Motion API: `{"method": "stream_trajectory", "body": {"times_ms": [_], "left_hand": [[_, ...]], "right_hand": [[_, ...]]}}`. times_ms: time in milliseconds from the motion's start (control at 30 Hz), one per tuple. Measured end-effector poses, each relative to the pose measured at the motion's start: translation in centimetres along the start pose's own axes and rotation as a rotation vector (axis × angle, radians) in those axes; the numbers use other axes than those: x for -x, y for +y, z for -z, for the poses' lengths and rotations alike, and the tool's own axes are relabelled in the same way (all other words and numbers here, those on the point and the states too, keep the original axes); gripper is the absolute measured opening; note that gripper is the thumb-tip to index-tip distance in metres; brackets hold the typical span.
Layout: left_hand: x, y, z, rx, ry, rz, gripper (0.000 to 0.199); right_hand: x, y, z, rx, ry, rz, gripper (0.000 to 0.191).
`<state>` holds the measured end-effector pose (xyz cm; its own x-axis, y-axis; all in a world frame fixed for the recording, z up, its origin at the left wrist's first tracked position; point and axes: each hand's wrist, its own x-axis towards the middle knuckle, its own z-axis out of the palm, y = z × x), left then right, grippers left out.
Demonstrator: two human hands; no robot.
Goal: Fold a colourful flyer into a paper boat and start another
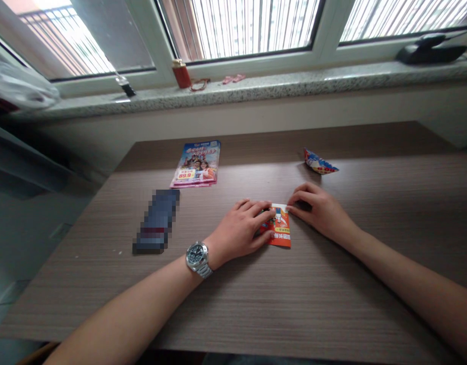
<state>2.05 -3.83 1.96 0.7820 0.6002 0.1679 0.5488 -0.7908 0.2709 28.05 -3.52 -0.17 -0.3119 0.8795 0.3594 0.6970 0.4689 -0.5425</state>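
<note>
A small red and orange printed paper [281,234], with a white strip along its far edge, lies on the wooden table [233,304]. My left hand [246,227], with a silver watch at the wrist, rests palm down on the paper's left part, fingers spread and covering that part. At the paper's far right corner, the thumb and index finger of my right hand [319,210] come together and touch the edge. Beyond my right hand sits a folded colourful paper shape [320,163].
A stack of printed leaflets [197,163] lies at the back left, with a dark pixelated object [157,220] nearer. The granite windowsill [279,87] behind holds a red cylinder [181,74], small pink pieces [233,79] and a black device [427,49].
</note>
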Motion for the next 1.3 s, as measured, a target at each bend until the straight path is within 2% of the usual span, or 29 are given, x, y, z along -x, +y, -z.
{"method": "stream_trajectory", "body": {"times_ms": [567, 933, 1300], "left_hand": [[0.0, 0.1, -0.1, 0.021, 0.007, 0.010, 0.044], [0.2, 0.2, -0.1, 0.030, 0.008, 0.015, 0.044], [0.3, 0.1, 0.1, 0.030, 0.008, 0.006, 0.043]], "right_hand": [[0.8, -0.5, 0.5, -0.007, -0.135, 0.134, 0.004], [2.6, -2.0, 0.7, -0.036, -0.203, 0.145, 0.003], [3.2, -2.7, 0.9, -0.080, -0.356, 0.220, 0.004]]}}
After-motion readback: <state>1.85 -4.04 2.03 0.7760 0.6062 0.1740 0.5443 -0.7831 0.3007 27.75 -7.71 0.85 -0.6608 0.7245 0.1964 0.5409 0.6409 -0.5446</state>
